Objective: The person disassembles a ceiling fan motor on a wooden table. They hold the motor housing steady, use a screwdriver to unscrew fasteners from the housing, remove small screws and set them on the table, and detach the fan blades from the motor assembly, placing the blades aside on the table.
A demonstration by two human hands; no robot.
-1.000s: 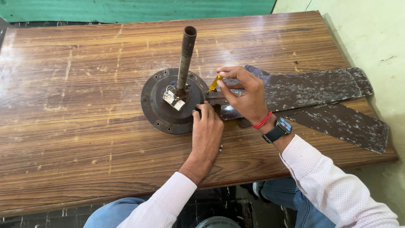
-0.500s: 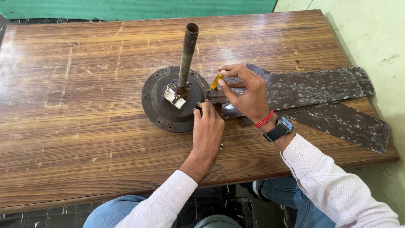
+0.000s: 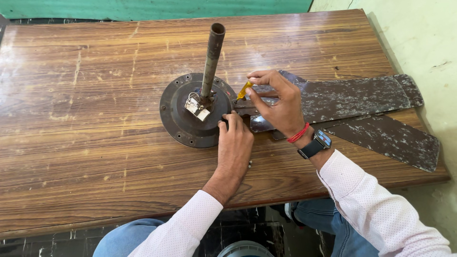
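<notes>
Wooden table [image 3: 95, 157] holds a round fan motor [image 3: 190, 119] near its middle. Left hand [image 3: 234, 145] presses flat on its rim. Right hand [image 3: 278, 102] pinches a yellow screwdriver [image 3: 244, 90] where a blade [image 3: 352, 97] joins. Its tip could slip if pushed crooked.

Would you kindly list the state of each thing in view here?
Fan motor: flat on the table, rod upright.
Screwdriver: tilted, pinched in right hand.
Left hand: resting against motor's rim.
Blades: lying flat, paint worn.
</notes>
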